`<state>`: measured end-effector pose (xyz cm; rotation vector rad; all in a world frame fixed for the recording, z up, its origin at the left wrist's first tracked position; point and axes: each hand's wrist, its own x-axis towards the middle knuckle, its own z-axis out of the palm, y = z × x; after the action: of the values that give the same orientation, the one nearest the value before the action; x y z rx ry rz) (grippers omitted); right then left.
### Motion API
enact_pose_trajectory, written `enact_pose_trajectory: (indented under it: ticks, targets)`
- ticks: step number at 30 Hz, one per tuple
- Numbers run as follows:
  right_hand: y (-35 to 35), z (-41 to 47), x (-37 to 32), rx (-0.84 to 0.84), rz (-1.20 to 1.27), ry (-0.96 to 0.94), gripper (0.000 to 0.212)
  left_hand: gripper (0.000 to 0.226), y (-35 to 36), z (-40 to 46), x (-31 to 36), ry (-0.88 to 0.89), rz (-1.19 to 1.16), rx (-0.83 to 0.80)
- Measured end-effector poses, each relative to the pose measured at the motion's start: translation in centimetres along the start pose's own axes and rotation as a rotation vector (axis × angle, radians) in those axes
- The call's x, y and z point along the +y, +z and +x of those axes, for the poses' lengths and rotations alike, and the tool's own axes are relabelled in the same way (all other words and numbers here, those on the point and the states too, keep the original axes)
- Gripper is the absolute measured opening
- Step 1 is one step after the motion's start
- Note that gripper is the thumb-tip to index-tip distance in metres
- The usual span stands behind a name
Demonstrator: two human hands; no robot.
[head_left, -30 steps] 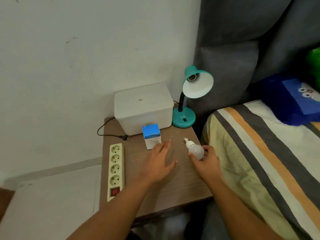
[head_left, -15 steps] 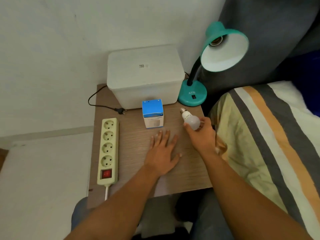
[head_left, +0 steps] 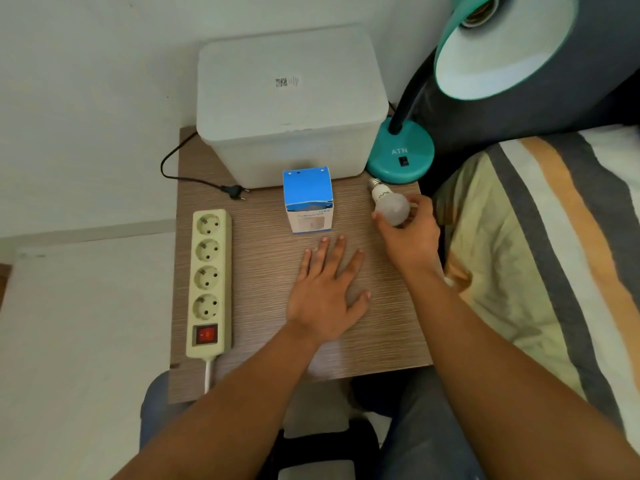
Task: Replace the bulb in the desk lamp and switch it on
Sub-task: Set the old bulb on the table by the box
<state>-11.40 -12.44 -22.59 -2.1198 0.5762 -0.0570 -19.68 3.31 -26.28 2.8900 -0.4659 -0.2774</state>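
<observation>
Bedside table, one lamp, one bulb, one box

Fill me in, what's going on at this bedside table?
A person is mid bulb swap on the teal desk lamp. The right hand grips a white bulb just in front of the lamp base, screw cap pointing away. The left hand lies flat on the table, empty. The lamp socket looks empty, its plug lies unplugged near the power strip, and a blue bulb box stands closed.
</observation>
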Motion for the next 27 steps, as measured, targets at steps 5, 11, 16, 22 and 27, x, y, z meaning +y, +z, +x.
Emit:
enact_pose_trajectory:
  ticks: [5,11,16,22,27]
  targets:
    - [-0.1,0.1,-0.2,-0.021,-0.003,0.004,0.072,0.073,0.0,0.0,-0.1,0.006,0.004,0.003]
    - [-0.6,-0.1,-0.7,-0.048,-0.026,0.030,0.082,0.074,-0.7,0.3,-0.4,0.022,-0.033,-0.088]
    - [-2.0,-1.0,-1.4,-0.017,-0.050,-0.003,0.084,0.076,-3.3,-0.4,-1.5,-0.035,-0.269,-0.039]
    - [-3.0,-2.7,-3.3,-0.018,-0.007,-0.150,0.073,0.068,-5.3,-2.2,-3.4,-0.245,-0.510,0.186]
    - [-2.2,-3.7,-5.9,-0.196,-0.008,-0.257,0.065,0.086,-7.0,-1.1,-4.9,-0.294,-0.717,0.263]
